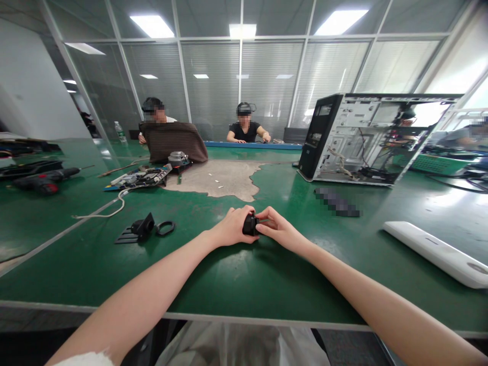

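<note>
A small black part (249, 224) is held just above the green table (229, 274), in the middle of the head view. My left hand (232, 226) wraps round it from the left. At its right side, my right hand (276, 230) pinches with thumb and forefinger; whether it grips the same part or a smaller piece is too small to tell. Left of my hands lie a black bracket-like part (143, 229) with a slotted base and a black ring (165, 228).
An open computer case (354, 142) stands at the back right. A white elongated device (434, 251) lies at the right. Circuit boards (139, 178), a white cable (121, 203) and a power drill (48, 180) are at the left. Two people sit across the table.
</note>
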`<state>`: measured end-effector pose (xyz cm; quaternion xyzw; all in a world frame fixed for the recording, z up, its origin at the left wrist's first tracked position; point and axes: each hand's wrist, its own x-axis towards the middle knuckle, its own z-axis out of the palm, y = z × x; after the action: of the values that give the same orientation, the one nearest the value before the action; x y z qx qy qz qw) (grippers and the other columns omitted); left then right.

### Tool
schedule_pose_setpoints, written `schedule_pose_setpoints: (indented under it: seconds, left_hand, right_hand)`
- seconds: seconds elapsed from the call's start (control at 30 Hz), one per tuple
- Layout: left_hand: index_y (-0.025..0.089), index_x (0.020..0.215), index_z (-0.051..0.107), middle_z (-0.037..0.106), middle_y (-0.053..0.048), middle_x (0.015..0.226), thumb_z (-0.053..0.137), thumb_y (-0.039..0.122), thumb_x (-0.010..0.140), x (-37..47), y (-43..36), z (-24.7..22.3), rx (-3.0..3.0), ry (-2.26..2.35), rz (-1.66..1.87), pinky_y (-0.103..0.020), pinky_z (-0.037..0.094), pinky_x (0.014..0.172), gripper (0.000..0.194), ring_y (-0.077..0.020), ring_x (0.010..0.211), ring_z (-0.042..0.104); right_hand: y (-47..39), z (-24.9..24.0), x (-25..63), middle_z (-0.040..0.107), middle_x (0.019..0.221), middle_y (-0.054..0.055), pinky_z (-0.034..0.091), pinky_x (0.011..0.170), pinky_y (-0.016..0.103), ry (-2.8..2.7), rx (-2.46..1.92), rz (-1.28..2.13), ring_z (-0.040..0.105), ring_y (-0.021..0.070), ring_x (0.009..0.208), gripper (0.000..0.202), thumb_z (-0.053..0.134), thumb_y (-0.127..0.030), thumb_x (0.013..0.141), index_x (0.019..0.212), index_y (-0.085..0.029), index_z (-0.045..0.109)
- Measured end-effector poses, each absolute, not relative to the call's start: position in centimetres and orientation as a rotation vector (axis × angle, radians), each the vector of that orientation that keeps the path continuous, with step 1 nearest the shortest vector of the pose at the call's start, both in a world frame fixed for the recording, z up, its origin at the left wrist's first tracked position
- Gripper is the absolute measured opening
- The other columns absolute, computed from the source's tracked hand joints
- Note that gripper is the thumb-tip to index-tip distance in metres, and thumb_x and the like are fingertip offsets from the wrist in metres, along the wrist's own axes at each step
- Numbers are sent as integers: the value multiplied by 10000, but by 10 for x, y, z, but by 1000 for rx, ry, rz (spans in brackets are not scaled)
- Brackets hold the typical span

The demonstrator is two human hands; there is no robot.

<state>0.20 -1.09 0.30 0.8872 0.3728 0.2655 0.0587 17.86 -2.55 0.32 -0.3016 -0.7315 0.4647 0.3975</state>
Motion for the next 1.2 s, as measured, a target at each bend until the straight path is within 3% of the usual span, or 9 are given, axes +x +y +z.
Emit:
schedule_pose_setpoints:
  seconds: [0.13,0.4,0.6,0.77,0.97,1.2]
  left_hand:
    - [206,1017,369,529,-33,950,626,417,611,2,-11,4,2693,1125,804,-328,331,758,525,-219,859,510]
    - [204,1011,365,534,-30,949,630,402,610,2,-12,5,2701,1107,796,-328,332,765,519,-215,863,513]
    - [203,1018,366,532,-34,952,627,430,609,2,-12,5,2701,1124,795,-332,334,765,536,-221,870,513]
    - [203,1017,372,536,-30,935,627,418,611,2,-12,6,2698,1128,788,-324,335,751,525,-218,852,519]
    - [203,1006,375,533,-30,942,629,413,604,1,-12,5,2678,1124,787,-326,330,756,520,-221,869,516]
    - [207,1014,377,534,-30,955,638,413,602,3,-12,6,2659,1133,777,-334,328,771,530,-225,883,516]
  right_hand:
    - [-23,2,176,513,905,6,461,767,327,-1816,-837,1159,565,135,804,206,564,-289,740,884,-204,443]
    - [-24,1,180,517,950,13,462,786,329,-1863,-739,1231,551,153,892,290,631,-245,684,896,-209,437]
    - [-25,3,177,518,899,6,452,800,329,-1831,-790,1145,555,141,856,172,557,-290,747,841,-197,447]
    - [-21,0,177,516,961,32,450,808,356,-1838,-871,1151,553,148,866,247,554,-281,746,947,-201,436]
    - [-24,3,180,551,927,12,453,800,336,-1868,-727,1213,556,153,890,286,633,-236,682,881,-210,430]
    - [-22,0,178,539,920,13,467,761,338,-1831,-810,1187,567,138,803,223,559,-315,744,894,-211,431]
